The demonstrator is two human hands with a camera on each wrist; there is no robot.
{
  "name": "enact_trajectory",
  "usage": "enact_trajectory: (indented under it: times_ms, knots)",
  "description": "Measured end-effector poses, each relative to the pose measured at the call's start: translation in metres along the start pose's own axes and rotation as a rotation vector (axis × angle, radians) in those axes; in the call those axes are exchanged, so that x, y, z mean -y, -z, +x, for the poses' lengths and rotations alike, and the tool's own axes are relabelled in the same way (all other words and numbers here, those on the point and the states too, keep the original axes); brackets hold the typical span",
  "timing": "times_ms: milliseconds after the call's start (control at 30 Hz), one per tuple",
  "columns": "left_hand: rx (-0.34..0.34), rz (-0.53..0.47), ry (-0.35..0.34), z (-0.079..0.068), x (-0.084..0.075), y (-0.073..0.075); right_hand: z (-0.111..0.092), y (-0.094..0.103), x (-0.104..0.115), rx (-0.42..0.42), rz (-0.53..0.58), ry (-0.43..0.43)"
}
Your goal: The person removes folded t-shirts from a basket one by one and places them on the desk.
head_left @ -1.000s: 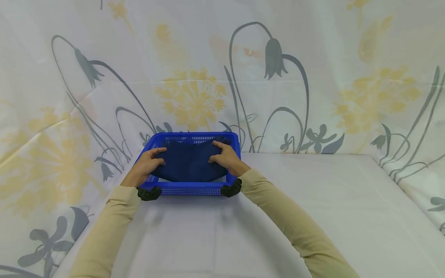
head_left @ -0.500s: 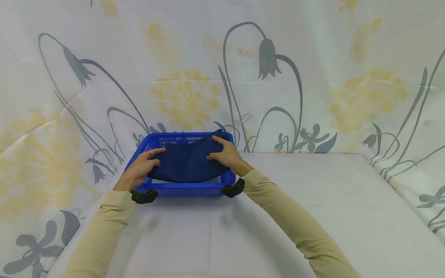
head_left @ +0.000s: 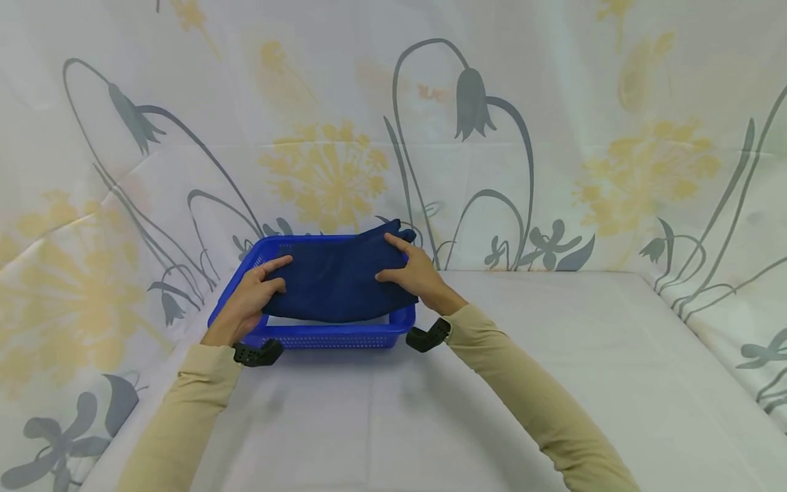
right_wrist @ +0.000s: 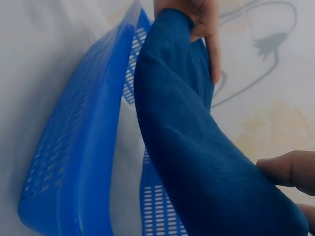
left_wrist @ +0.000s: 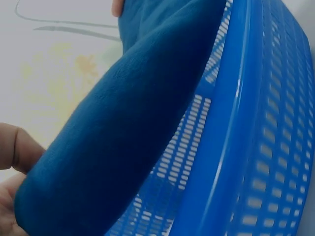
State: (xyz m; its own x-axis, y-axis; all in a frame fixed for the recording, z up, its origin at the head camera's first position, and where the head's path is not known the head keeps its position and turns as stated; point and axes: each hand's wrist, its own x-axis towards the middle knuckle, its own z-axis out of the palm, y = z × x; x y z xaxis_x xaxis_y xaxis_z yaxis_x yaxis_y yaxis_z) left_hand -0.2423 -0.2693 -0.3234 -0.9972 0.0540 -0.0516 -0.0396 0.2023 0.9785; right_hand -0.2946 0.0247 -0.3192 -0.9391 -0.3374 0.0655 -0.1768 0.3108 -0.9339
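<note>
A folded dark blue cloth [head_left: 338, 283] is held between both hands above a blue plastic basket [head_left: 332, 331]. My left hand [head_left: 249, 297] grips the cloth's left end, thumb and index finger on the near face. At the other end my right hand [head_left: 421, 277] grips it, and the upper right corner sticks up past the fingers. Seen from the left wrist, the cloth [left_wrist: 123, 103] sags in a thick rounded fold beside the basket rim [left_wrist: 221, 147]. In the right wrist view, the cloth [right_wrist: 187, 132] stretches from one hand to the other. Fingers behind the cloth are hidden.
The basket has perforated walls [right_wrist: 64, 128] and stands on a white-covered table [head_left: 553, 355] near its back. Behind it hangs a floral-printed curtain [head_left: 344, 82]. Each wrist wears a black device [head_left: 258, 353] close to the basket's front edge.
The cloth has risen, its right side higher, its corner now above the basket's back rim. My right hand has moved up and right; the head view has shifted slightly right.
</note>
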Motion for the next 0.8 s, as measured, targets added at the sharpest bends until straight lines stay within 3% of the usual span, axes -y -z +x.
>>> enact_trajectory:
  times_ms: [333, 800]
  knots:
    - [-0.077, -0.078, -0.053, -0.008, -0.013, -0.016, -0.010, 0.019, 0.007, -0.014, 0.015, 0.001]
    - [-0.043, -0.174, -0.097, -0.010, -0.024, -0.039, -0.029, 0.050, 0.004, -0.022, 0.074, 0.029]
